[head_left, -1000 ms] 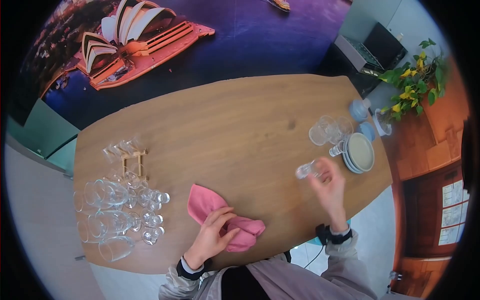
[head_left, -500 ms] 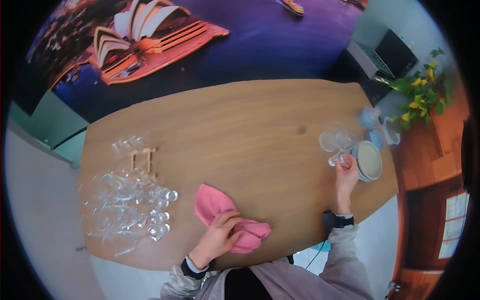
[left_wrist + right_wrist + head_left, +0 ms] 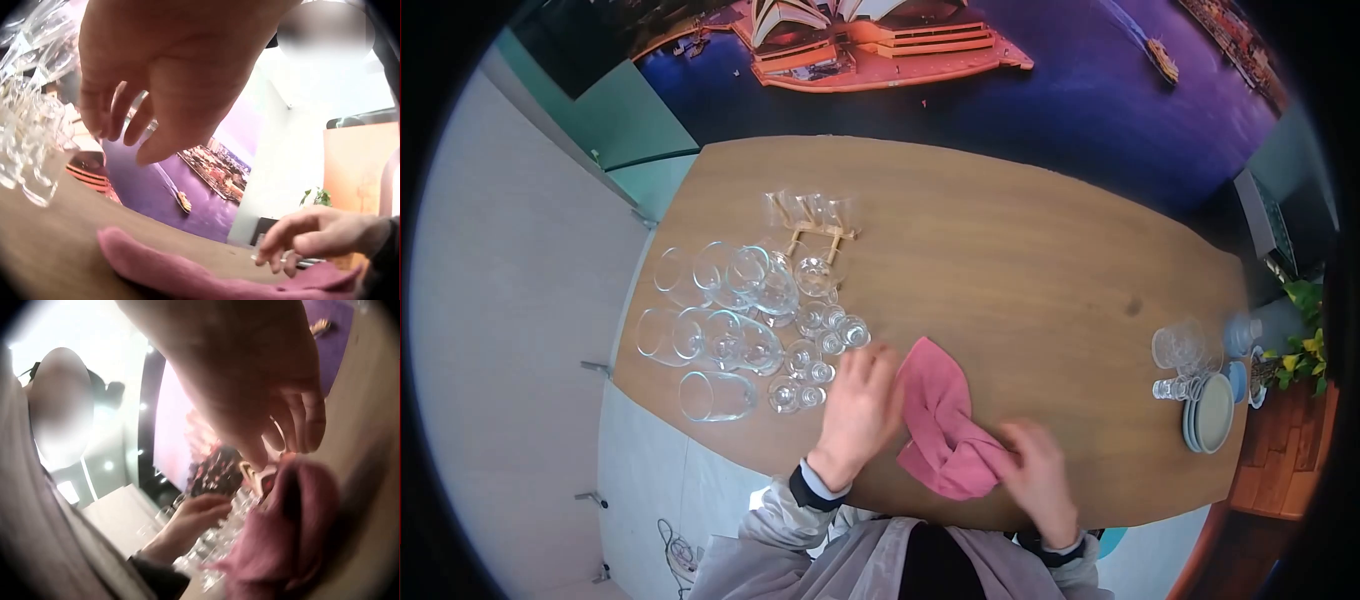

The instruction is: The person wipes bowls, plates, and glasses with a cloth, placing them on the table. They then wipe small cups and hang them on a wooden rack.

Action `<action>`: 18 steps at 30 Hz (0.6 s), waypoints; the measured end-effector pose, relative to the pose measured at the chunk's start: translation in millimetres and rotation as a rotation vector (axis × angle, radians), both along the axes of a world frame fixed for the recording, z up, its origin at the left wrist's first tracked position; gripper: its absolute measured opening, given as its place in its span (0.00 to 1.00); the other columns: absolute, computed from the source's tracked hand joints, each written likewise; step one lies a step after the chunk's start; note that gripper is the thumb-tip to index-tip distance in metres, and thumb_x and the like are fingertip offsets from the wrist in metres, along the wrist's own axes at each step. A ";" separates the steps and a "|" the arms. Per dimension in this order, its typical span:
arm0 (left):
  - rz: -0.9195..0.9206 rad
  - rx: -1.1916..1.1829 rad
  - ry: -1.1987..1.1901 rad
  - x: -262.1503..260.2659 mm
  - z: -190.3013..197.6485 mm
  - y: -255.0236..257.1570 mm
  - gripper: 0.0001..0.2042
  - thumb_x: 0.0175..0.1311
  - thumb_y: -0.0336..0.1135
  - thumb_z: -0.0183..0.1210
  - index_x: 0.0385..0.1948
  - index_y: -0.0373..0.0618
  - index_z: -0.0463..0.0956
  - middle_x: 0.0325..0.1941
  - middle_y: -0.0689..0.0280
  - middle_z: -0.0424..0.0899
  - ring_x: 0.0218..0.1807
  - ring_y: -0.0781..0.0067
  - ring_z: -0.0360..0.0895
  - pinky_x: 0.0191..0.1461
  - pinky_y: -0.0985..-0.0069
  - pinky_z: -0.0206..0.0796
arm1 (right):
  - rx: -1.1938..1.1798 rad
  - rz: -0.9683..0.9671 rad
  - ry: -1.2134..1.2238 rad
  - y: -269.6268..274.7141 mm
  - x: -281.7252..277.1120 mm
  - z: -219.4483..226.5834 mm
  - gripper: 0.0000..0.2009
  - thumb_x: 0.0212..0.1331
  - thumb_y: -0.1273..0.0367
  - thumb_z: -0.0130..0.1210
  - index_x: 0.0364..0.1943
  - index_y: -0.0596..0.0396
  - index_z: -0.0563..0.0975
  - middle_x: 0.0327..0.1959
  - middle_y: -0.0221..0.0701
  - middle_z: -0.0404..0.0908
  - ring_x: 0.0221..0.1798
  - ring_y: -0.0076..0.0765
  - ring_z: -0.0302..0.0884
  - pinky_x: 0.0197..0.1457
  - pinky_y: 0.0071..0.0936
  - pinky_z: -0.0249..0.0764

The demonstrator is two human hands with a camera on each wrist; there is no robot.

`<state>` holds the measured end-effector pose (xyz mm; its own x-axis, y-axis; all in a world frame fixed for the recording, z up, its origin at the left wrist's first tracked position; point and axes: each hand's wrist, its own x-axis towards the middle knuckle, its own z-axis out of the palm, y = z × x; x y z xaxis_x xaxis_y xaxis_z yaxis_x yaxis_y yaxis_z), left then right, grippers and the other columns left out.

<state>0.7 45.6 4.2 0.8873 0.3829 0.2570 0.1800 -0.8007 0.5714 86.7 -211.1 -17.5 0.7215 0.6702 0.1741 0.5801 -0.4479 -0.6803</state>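
Note:
A crumpled pink cloth (image 3: 945, 425) lies near the table's front edge. My left hand (image 3: 860, 405) is over the table just left of it, close to the small stemmed glasses (image 3: 810, 385). Its fingers hang loosely bent with nothing between them in the left wrist view. At the cloth's right end hovers my right hand (image 3: 1040, 475), blurred in the head view. The right wrist view has its relaxed, empty fingers (image 3: 312, 422) just above a fold of the cloth (image 3: 269, 544). Beside the plates at far right lie small clear glasses (image 3: 1175, 388).
Several large clear glasses (image 3: 720, 340) crowd the table's left side, with a wooden rack (image 3: 825, 238) of small glasses behind them. Stacked plates (image 3: 1212, 415), more glasses (image 3: 1175, 345) and blue cups (image 3: 1238, 380) stand along the right edge of the wooden table (image 3: 1020, 270).
My right hand has set a small glass down by the plates and come back to the cloth. The left hand has lifted off the cloth and moved left. The head view has turned left.

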 end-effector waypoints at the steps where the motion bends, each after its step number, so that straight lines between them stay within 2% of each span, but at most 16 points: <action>1: 0.119 0.145 -0.037 1.8 3.6 5.8 0.16 0.58 0.25 0.65 0.49 0.36 0.77 0.57 0.49 0.76 0.56 0.44 0.73 0.59 0.55 0.70 | -0.037 0.089 -0.004 15.8 -9.4 4.5 0.18 0.56 0.63 0.68 0.48 0.57 0.80 0.49 0.41 0.80 0.49 0.50 0.78 0.52 0.43 0.77; 2: 0.120 0.145 -0.039 3.4 3.7 10.9 0.16 0.58 0.25 0.65 0.49 0.36 0.77 0.57 0.49 0.76 0.56 0.44 0.73 0.59 0.55 0.70 | -0.073 0.178 -0.007 26.9 -15.6 8.2 0.19 0.56 0.62 0.68 0.48 0.57 0.80 0.52 0.40 0.78 0.52 0.49 0.77 0.54 0.42 0.76; 4: 0.255 0.279 -0.064 5.5 -1.7 19.9 0.17 0.57 0.24 0.65 0.49 0.35 0.77 0.58 0.48 0.75 0.54 0.41 0.72 0.57 0.54 0.70 | -0.145 0.217 -0.054 35.3 -20.9 0.9 0.19 0.56 0.61 0.67 0.48 0.56 0.80 0.53 0.38 0.77 0.52 0.48 0.76 0.54 0.41 0.76; 5: 0.254 0.279 -0.067 4.9 -5.9 22.5 0.17 0.57 0.24 0.65 0.49 0.35 0.77 0.58 0.48 0.75 0.54 0.41 0.72 0.57 0.54 0.70 | -0.218 0.254 -0.099 36.9 -22.4 -2.8 0.19 0.56 0.61 0.67 0.49 0.56 0.81 0.53 0.37 0.76 0.53 0.47 0.75 0.54 0.40 0.76; 9: 0.265 0.306 0.014 3.7 -16.8 27.3 0.13 0.57 0.24 0.65 0.44 0.35 0.79 0.60 0.46 0.74 0.55 0.40 0.72 0.56 0.53 0.71 | -0.246 0.267 -0.113 32.5 -26.5 -6.1 0.17 0.57 0.61 0.65 0.46 0.57 0.81 0.51 0.35 0.76 0.52 0.45 0.75 0.52 0.38 0.77; 12: 0.273 0.294 0.060 5.7 -18.4 27.2 0.09 0.58 0.23 0.64 0.41 0.35 0.80 0.60 0.45 0.74 0.56 0.39 0.72 0.55 0.53 0.72 | -0.260 0.285 -0.099 29.1 -31.0 -18.2 0.14 0.55 0.65 0.67 0.41 0.59 0.82 0.48 0.36 0.77 0.47 0.45 0.76 0.46 0.41 0.78; 15: 0.259 0.242 0.017 3.3 -23.3 28.6 0.06 0.59 0.23 0.62 0.38 0.34 0.80 0.59 0.43 0.75 0.55 0.38 0.74 0.53 0.54 0.73 | -0.187 0.242 -0.043 28.0 -27.1 -24.5 0.09 0.58 0.68 0.67 0.38 0.58 0.81 0.43 0.36 0.78 0.41 0.43 0.78 0.42 0.36 0.79; 17: 0.229 0.211 -0.041 1.5 -22.7 25.4 0.06 0.59 0.23 0.62 0.36 0.34 0.79 0.58 0.42 0.75 0.54 0.38 0.76 0.51 0.54 0.75 | 0.074 0.076 0.234 26.6 -16.7 -16.1 0.08 0.61 0.71 0.64 0.39 0.61 0.79 0.44 0.38 0.77 0.37 0.44 0.79 0.37 0.35 0.78; 18: 0.204 0.021 -0.051 -0.1 -17.7 20.1 0.06 0.59 0.22 0.62 0.37 0.34 0.79 0.57 0.42 0.77 0.51 0.38 0.78 0.49 0.56 0.76 | 0.110 0.000 0.363 25.5 -13.1 -4.1 0.07 0.63 0.74 0.64 0.40 0.62 0.78 0.45 0.40 0.77 0.39 0.41 0.81 0.37 0.34 0.78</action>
